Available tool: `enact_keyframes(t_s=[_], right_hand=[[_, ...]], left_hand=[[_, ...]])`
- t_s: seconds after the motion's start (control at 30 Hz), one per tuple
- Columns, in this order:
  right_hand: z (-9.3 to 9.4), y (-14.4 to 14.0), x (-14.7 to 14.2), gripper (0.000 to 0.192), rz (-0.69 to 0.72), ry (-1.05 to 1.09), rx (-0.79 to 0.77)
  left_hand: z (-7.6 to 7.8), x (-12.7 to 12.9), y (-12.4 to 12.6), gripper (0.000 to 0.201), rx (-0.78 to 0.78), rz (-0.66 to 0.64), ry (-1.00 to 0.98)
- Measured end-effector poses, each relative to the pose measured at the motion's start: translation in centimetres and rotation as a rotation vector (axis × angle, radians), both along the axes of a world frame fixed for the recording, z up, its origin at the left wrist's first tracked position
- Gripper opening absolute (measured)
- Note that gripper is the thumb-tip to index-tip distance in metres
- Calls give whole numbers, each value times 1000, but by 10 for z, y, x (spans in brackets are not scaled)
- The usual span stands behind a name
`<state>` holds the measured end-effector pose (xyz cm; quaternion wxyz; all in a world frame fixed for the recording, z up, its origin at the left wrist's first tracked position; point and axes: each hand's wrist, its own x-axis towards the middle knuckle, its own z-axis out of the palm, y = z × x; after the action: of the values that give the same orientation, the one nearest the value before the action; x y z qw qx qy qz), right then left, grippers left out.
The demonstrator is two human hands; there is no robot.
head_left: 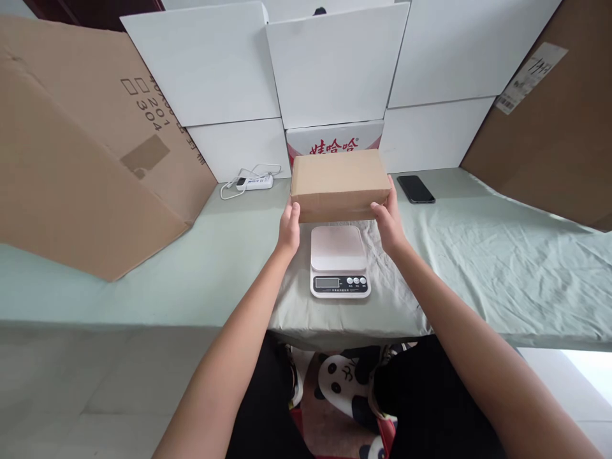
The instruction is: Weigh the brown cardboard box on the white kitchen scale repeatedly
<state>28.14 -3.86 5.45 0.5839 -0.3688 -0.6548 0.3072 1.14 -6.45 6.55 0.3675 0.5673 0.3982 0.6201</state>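
Note:
A closed brown cardboard box [340, 175] is held between my two hands, beyond the kitchen scale. My left hand [289, 226] grips its left end, with the thumb on the near side. At the right end, my right hand [389, 220] holds it the same way, and the other fingers of both hands are mostly hidden. Nearer to me lies the white digital kitchen scale [338, 261] with a bare weighing plate. Its display and several buttons face me, and no digits can be made out on the display.
A black smartphone [415, 189] lies right of the box. On the left sits a white power strip [255, 183] with its cable. White boxes [335, 70] form a back wall; big cardboard sheets [90, 146] stand at both sides. A pale green cloth [229, 268] covers the table.

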Motion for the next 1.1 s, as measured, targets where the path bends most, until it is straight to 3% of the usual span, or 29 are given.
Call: enact_keyframes(t_s=[0.1, 0.27, 0.47, 0.67, 1.1], right_hand=[[5, -21, 8, 110, -31, 51, -44], [18, -69, 14, 100, -78, 66, -87], [19, -123, 6, 96, -117, 78, -155], [13, -145, 0, 101, -116, 86, -245], [13, -139, -2, 96, -81, 86, -251]], left_hand=[[7, 2, -28, 92, 30, -20, 91], [11, 7, -81, 89, 44, -60, 117], [0, 4, -125, 85, -19, -76, 110], [-10, -3, -131, 82, -69, -92, 128], [-18, -6, -129, 75, -59, -30, 141]])
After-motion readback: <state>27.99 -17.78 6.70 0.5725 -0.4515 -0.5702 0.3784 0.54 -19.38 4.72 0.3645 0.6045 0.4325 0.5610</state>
